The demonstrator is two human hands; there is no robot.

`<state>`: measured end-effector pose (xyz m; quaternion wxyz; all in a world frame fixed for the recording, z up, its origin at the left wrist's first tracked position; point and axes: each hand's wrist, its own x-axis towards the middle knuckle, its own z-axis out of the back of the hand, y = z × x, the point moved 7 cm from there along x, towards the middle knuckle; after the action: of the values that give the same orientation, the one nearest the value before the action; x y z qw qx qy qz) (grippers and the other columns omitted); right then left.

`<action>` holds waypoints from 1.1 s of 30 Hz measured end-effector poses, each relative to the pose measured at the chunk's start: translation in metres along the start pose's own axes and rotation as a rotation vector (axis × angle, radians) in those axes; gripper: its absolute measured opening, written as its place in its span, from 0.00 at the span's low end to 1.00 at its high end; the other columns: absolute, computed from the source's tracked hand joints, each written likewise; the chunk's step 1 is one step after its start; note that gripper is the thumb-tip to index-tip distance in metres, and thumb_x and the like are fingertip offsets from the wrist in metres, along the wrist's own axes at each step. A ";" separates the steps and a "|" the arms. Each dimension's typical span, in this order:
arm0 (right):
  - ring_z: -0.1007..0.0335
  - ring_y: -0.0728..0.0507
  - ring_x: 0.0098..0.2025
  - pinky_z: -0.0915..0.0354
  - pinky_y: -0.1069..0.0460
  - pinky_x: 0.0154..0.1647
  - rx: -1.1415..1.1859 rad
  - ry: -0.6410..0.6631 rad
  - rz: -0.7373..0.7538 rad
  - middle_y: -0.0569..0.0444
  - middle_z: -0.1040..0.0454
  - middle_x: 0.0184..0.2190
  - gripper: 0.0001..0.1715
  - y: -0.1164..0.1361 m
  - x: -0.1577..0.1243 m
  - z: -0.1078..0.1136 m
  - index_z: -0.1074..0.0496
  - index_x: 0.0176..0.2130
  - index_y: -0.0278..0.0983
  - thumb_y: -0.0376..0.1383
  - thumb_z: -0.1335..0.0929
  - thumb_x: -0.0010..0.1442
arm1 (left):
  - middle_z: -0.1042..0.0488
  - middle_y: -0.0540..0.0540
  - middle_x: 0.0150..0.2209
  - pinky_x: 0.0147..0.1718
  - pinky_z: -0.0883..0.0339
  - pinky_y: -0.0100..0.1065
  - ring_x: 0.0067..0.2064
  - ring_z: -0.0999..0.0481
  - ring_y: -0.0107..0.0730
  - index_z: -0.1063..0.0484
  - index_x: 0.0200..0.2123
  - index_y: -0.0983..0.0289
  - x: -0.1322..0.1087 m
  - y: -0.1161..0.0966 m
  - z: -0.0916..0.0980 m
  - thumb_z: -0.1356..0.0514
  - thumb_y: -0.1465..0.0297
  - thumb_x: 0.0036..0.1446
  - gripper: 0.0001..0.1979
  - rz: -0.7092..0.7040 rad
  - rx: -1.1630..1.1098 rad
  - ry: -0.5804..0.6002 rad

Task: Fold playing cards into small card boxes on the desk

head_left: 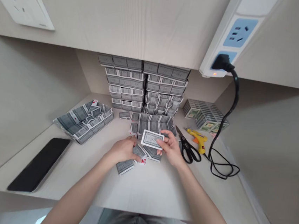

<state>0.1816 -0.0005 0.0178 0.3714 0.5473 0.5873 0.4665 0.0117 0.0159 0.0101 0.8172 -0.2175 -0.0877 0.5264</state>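
My right hand (171,148) pinches a playing card (150,139), its grey patterned back facing up, just in front of an open tray built from cards (153,123). To its left, my left hand (123,149) curls thumb and fingers around a small pile of playing cards (138,151) on the table. A face-up card with red hearts (143,161) sticks out beside the thumb. Close by lie a stack of face-down cards (125,166) and another pile (153,154). Some of the fingertips of the left hand are hidden.
Card-built boxes (126,93) stand in two columns at the back. A card tray with loose cards (85,118) and a black phone (40,165) lie left. Right are black scissors (189,151), a yellow glue gun (198,139), its black cable (221,173) and wrapped card packs (204,113).
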 end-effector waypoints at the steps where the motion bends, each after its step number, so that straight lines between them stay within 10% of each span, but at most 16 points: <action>1: 0.36 0.51 0.14 0.40 0.57 0.13 -0.011 0.011 -0.002 0.64 0.31 0.18 0.26 0.000 0.000 -0.002 0.42 0.44 0.40 0.40 0.30 0.47 | 0.28 0.52 0.34 0.25 0.44 0.30 0.33 0.29 0.38 0.33 0.35 0.60 0.001 0.000 -0.005 0.34 0.54 0.26 0.30 -0.001 -0.021 0.014; 9: 0.38 0.52 0.13 0.44 0.59 0.12 -0.062 -0.195 0.105 0.65 0.35 0.15 0.18 0.003 0.001 0.016 0.44 0.33 0.40 0.41 0.31 0.49 | 0.33 0.46 0.22 0.20 0.44 0.26 0.20 0.34 0.25 0.37 0.36 0.63 0.008 0.002 -0.010 0.40 0.63 0.45 0.15 0.042 -0.468 0.005; 15: 0.37 0.51 0.15 0.40 0.55 0.15 0.004 -0.132 0.067 0.61 0.31 0.21 0.26 0.009 -0.002 0.012 0.42 0.47 0.41 0.41 0.32 0.49 | 0.34 0.45 0.19 0.11 0.47 0.23 0.14 0.34 0.23 0.37 0.42 0.64 -0.007 -0.032 -0.017 0.40 0.62 0.46 0.19 -0.046 -0.888 0.387; 23: 0.45 0.54 0.13 0.48 0.58 0.09 -0.077 -0.214 0.060 0.60 0.33 0.23 0.19 0.009 -0.001 0.021 0.34 0.39 0.38 0.43 0.31 0.47 | 0.33 0.43 0.20 0.12 0.41 0.21 0.15 0.32 0.22 0.45 0.35 0.61 0.003 -0.027 0.002 0.42 0.63 0.51 0.14 -0.078 -1.272 0.049; 33: 0.46 0.55 0.15 0.46 0.58 0.11 -0.116 -0.283 0.092 0.60 0.34 0.23 0.18 0.017 -0.002 0.023 0.35 0.37 0.39 0.43 0.31 0.47 | 0.32 0.44 0.20 0.13 0.37 0.23 0.16 0.30 0.25 0.45 0.37 0.62 0.010 -0.016 -0.001 0.42 0.63 0.50 0.16 -0.041 -1.321 -0.005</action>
<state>0.2088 0.0000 0.0269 0.4599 0.6113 0.4755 0.4344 0.0297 0.0191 0.0154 0.5214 -0.6703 -0.3981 0.3469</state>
